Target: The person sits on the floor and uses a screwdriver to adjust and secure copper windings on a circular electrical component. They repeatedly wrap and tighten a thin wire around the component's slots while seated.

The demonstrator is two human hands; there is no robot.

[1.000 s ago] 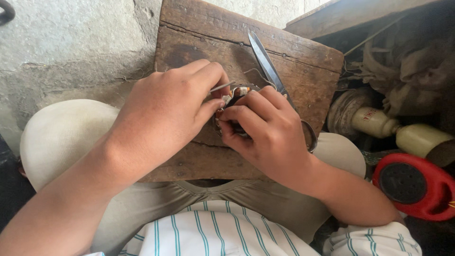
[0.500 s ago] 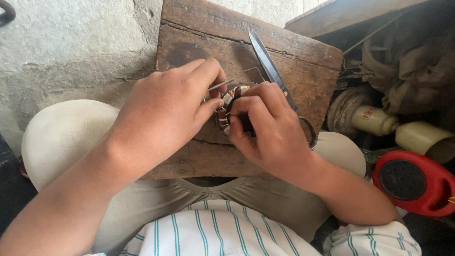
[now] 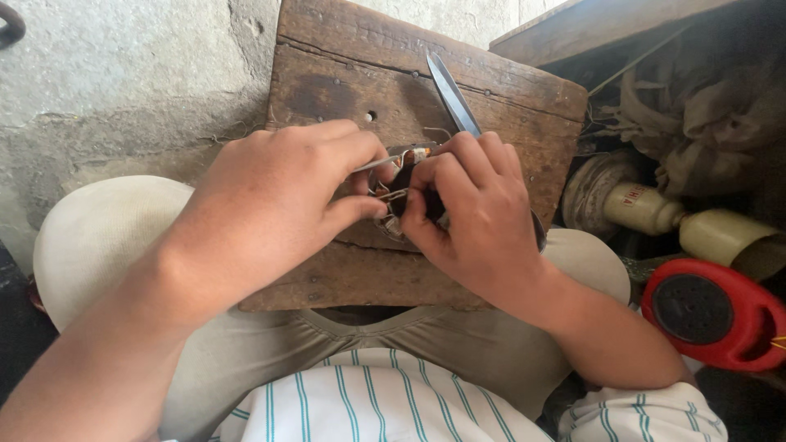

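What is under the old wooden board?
The wooden board rests across the person's knees, in light trousers, with grey concrete floor beyond. Both hands, left hand and right hand, cover its middle, so what lies beneath them is hidden.

A worn, dark wooden board (image 3: 344,90) serves as the worktop, resting across the seated person's knees, its far edge towards a rough grey concrete floor (image 3: 123,90). The wood is cracked along the grain, stained in a dark patch and pierced by small holes and nail heads. A metal blade (image 3: 452,96) lies flat on it, pointing away, its near end hidden under a hand.
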